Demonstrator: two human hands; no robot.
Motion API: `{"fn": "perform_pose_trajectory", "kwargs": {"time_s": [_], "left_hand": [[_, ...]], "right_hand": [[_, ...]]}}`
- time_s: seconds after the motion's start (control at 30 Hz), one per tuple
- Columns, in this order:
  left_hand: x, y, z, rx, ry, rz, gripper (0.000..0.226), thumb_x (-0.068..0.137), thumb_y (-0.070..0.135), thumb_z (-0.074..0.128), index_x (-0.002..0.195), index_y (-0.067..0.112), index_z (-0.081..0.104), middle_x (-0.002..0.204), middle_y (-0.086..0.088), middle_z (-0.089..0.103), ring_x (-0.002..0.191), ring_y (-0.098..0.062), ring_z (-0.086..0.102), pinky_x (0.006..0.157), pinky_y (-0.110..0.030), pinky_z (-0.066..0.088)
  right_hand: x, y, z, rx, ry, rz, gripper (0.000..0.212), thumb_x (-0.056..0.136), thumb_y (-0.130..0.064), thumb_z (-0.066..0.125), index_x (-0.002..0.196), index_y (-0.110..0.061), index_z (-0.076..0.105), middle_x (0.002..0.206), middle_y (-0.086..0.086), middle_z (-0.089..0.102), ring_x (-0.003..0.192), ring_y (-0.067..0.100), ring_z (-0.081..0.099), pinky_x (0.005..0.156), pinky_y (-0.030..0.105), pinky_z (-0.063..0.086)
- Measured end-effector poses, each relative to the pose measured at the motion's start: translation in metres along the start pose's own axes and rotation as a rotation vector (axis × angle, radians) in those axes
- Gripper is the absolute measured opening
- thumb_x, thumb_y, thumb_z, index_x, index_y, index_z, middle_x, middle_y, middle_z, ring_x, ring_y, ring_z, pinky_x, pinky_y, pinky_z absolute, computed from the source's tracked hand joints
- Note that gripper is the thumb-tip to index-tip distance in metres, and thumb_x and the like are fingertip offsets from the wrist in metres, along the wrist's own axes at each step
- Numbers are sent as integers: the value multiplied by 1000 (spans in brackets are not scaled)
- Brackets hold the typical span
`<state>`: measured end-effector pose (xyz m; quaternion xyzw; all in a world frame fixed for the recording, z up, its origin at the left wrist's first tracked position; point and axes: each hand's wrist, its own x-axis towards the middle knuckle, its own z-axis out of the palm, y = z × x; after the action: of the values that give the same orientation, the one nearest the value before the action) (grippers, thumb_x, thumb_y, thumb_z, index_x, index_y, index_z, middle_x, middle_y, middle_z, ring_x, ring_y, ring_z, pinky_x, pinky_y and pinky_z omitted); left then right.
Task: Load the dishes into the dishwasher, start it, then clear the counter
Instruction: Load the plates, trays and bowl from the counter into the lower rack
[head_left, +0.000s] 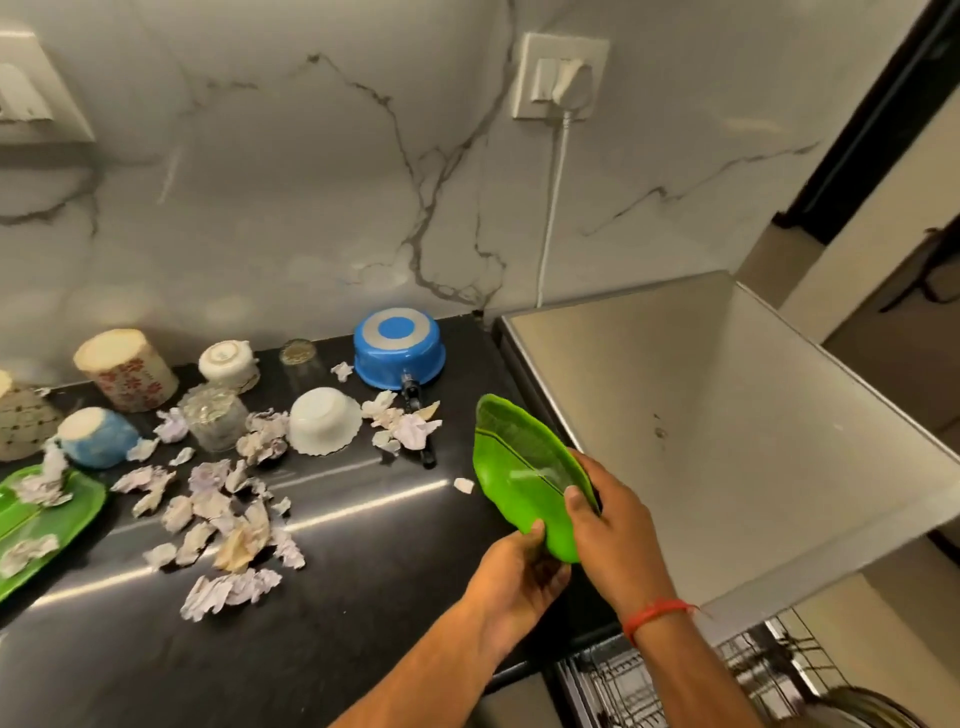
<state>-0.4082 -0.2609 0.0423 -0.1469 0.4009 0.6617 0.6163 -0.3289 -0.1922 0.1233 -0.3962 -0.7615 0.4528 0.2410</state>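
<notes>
A green leaf-shaped plate (511, 457) is held tilted above the right end of the black counter (363, 597). My left hand (519, 566) grips its near edge from below, and my right hand (605, 512) grips the same end from the right, thumb on the inner face. A pulled-out dishwasher rack (675, 680) shows at the bottom right, below the steel dishwasher top (701, 405). Upside down on the counter stand a blue pot (397, 345), a white bowl (324, 421), a white cup (228, 364), a glass (213, 418), a blue cup (96, 436) and a floral container (124, 369).
Several crumpled paper scraps (223, 519) litter the middle of the counter. A green tray (47, 525) holding scraps lies at the left edge. A white cord (553, 208) hangs from a wall socket (563, 78) down the marble backsplash. A doorway opens at the far right.
</notes>
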Motion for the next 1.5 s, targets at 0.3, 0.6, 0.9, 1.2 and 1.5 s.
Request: {"fn": "perform_pose_trajectory", "kwargs": {"time_s": [0.3,0.6,0.9,1.2,1.5], "left_hand": [[7,-31,56,128,-29,128,39,92,17,65,130,7,62,111,-13,75,83,-22,75,63,-31,60],[7,-124,141,747,-322,89,44,86,22,70,126,4,66,125,-22,68,107,-35,67,101,-54,52],[33,-264,168,1061,-329,-101,37,87,7,74,124,5,67,116,-22,72,107,-40,70,95,-58,54],[93,-318,130,1318,-284,-232,46,74,8,85,116,4,67,107,-18,75,92,-28,74,82,-47,61],[167,-358,142,1821,-587,-126,30,90,10,74,107,34,66,109,10,71,108,-7,64,99,-26,49]], "right_hand": [[-34,56,-116,342,339,160,24,99,-7,56,108,-23,71,100,-5,75,94,7,69,80,22,55],[-125,175,-279,687,442,449,19,89,-2,66,108,1,70,100,24,73,84,33,70,75,37,59],[-222,258,-339,1112,679,634,35,90,-19,63,122,-4,65,106,18,72,82,29,70,72,43,59],[-261,307,-294,1019,758,835,19,96,0,56,111,-3,66,101,17,76,86,29,74,67,40,62],[-236,351,-289,739,622,970,17,94,2,60,98,-12,69,92,9,77,79,17,74,72,32,61]]}}
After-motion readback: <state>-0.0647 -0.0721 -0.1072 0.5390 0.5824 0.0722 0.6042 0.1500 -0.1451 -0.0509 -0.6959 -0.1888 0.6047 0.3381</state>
